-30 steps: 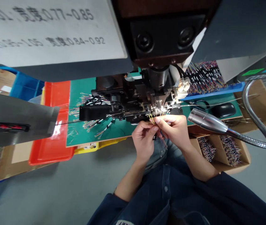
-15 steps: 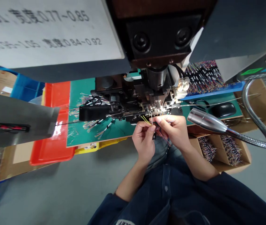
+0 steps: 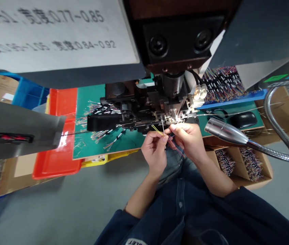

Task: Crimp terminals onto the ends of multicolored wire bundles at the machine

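Thin coloured wires (image 3: 157, 129), yellow and white ones among them, stick up from between the thumb and fingers of my left hand (image 3: 154, 149). My right hand (image 3: 189, 137) is closed in a pinch beside it, with the fingertips at the same bundle. Pinkish wires (image 3: 176, 148) hang down between the two hands. Just beyond my fingertips is the lit working head of a crimping machine (image 3: 172, 115), its press ram (image 3: 173, 85) above. The wire ends held by my right fingertips are too small to make out.
Wire bundles (image 3: 108, 109) lie on the green mat (image 3: 88, 146) at left, by a red tray (image 3: 55, 163). At right are a metal gooseneck lamp (image 3: 226, 131), a black mouse (image 3: 243, 119) and a cardboard box (image 3: 267, 177) of bundles. More harnesses (image 3: 221, 85) fill a blue tray.
My left hand has shifted slightly left, and its wires have tilted a little. The dark piece under its fingertips is now mostly hidden. My right hand stays nearly in place.
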Demonstrator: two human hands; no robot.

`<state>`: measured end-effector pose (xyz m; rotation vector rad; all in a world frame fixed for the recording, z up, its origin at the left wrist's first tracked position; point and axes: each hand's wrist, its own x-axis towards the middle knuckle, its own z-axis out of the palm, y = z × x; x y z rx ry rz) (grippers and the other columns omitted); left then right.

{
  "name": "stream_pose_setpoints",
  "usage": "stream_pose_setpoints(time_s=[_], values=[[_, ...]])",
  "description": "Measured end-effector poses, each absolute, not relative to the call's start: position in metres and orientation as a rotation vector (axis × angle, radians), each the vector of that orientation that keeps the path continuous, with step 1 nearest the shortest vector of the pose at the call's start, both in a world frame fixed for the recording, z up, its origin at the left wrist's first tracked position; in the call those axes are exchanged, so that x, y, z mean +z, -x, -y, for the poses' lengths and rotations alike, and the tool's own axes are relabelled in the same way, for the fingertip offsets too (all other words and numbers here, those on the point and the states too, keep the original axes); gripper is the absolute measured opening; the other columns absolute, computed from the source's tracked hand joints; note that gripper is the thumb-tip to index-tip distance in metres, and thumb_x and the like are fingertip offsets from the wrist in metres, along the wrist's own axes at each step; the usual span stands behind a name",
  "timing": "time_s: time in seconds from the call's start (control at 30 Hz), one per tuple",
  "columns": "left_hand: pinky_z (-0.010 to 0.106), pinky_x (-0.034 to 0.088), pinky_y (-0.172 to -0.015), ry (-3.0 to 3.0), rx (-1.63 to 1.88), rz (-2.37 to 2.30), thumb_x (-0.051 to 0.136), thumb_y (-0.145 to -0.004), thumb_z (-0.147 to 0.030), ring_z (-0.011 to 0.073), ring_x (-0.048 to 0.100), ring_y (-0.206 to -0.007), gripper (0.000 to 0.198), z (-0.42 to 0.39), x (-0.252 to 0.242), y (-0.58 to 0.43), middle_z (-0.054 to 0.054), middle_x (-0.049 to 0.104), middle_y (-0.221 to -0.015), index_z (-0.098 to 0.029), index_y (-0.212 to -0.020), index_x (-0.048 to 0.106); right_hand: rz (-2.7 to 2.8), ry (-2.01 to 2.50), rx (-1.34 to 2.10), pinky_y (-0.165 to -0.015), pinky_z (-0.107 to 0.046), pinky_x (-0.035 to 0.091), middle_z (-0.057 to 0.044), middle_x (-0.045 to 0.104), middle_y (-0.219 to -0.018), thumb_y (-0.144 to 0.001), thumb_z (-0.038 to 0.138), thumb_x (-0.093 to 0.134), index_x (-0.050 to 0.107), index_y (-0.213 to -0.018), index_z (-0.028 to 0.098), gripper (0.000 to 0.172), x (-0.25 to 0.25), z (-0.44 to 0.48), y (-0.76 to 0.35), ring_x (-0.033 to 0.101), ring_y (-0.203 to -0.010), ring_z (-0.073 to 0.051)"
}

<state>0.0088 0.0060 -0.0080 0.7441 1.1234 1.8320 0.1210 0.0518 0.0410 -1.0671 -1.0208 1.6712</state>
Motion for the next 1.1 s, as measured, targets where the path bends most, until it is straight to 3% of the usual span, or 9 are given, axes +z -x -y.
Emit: stream_pose_setpoints(time_s=[0.23, 0.47, 0.67, 0.83, 0.97, 1.1], values=[[0.023, 0.06, -0.053, -0.738, 1.812, -1.115, 0.085, -0.099, -0.031, 0.0113, 0.069, -0.056, 0.019, -0.005, -0.009, -0.009, -0.002, 0.074, -0.082, -0.02, -0.093, 0.07, 1.04, 1.066, 1.657, -0.041, -0.023, 0.036, 0.006, 0.052, -0.044, -0.1, 0.053, 0.08, 0.088, -0.086, 0.021, 0.036, 0.041, -0.052, -0.122, 0.04, -0.037, -0.008], [0.025, 0.062, -0.055, -0.759, 1.695, -1.05, 0.086, -0.099, -0.035, 0.0119, 0.067, -0.053, 0.021, -0.002, -0.011, -0.009, -0.004, 0.072, -0.074, -0.021, -0.093, 0.071, 1.155, 1.08, 1.654, -0.04, -0.023, 0.04, 0.005, 0.058, -0.048, -0.096, 0.053, 0.084, 0.087, -0.089, 0.02, 0.034, 0.051, -0.052, -0.124, 0.051, -0.041, -0.011], [0.022, 0.058, -0.05, -0.723, 1.711, -1.078, 0.089, -0.096, -0.035, 0.0106, 0.067, -0.052, 0.03, -0.003, -0.01, -0.009, -0.003, 0.074, -0.076, -0.02, -0.086, 0.065, 1.06, 1.075, 1.642, -0.037, -0.021, 0.035, 0.007, 0.053, -0.046, -0.098, 0.05, 0.083, 0.087, -0.086, 0.02, 0.033, 0.045, -0.051, -0.125, 0.039, -0.036, -0.007], [0.021, 0.057, -0.049, -0.709, 1.756, -1.102, 0.09, -0.094, -0.038, 0.0088, 0.062, -0.048, 0.033, -0.006, -0.01, -0.009, -0.005, 0.071, -0.073, -0.021, -0.085, 0.064, 1.034, 1.12, 1.648, -0.037, -0.022, 0.034, 0.003, 0.064, -0.054, -0.097, 0.058, 0.084, 0.089, -0.088, 0.021, 0.039, 0.041, -0.051, -0.122, 0.041, -0.038, -0.007], [0.023, 0.061, -0.052, -0.703, 1.799, -1.115, 0.093, -0.092, -0.037, 0.0089, 0.064, -0.05, 0.031, -0.008, -0.01, -0.01, -0.005, 0.07, -0.073, -0.021, -0.086, 0.067, 1.015, 1.11, 1.647, -0.037, -0.022, 0.033, 0.003, 0.06, -0.049, -0.096, 0.057, 0.084, 0.09, -0.087, 0.02, 0.038, 0.041, -0.052, -0.12, 0.04, -0.037, -0.007], [0.02, 0.056, -0.046, -0.698, 1.807, -1.097, 0.094, -0.091, -0.037, 0.0087, 0.064, -0.048, 0.034, -0.009, -0.005, -0.011, -0.005, 0.072, -0.073, -0.02, -0.084, 0.066, 1.002, 1.081, 1.66, -0.036, -0.021, 0.033, 0.004, 0.06, -0.049, -0.097, 0.054, 0.084, 0.09, -0.088, 0.02, 0.036, 0.042, -0.052, -0.12, 0.039, -0.036, -0.007]])
